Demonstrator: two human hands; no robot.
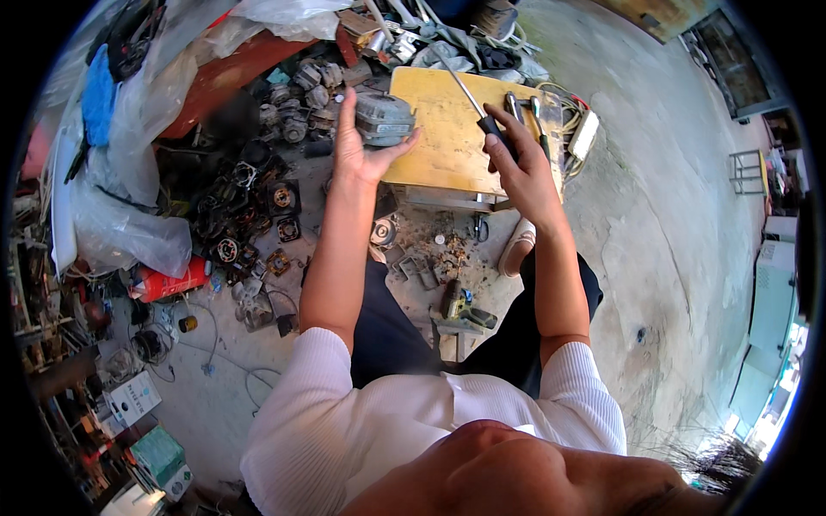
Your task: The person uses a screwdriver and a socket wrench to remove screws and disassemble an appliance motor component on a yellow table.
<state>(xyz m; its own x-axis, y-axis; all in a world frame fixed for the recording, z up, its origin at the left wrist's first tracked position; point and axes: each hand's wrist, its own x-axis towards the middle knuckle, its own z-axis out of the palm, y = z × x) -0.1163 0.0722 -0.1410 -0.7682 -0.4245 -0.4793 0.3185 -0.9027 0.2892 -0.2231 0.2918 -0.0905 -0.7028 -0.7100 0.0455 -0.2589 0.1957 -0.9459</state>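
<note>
My left hand (363, 158) is wrapped round the side and underside of a grey metal motor casing (384, 118), rounded and boxy. It holds the casing at the left edge of a worn yellow wooden table (447, 159). Over the table's right part, my right hand (528, 172) grips a screwdriver (467, 93) by its black handle. The long shaft points up and to the left, its tip apart from the casing. Two dark-handled hand tools, one of them a ratchet-like tool (540, 120), lie beyond my right fingers.
Motor parts (297, 112) are heaped on the floor at the left, beside plastic sheeting (138, 232) and a red cylinder (172, 279). A cordless drill (469, 308) is between my legs, near scattered scraps. A white power strip (584, 134) with cables hangs at the table's right edge.
</note>
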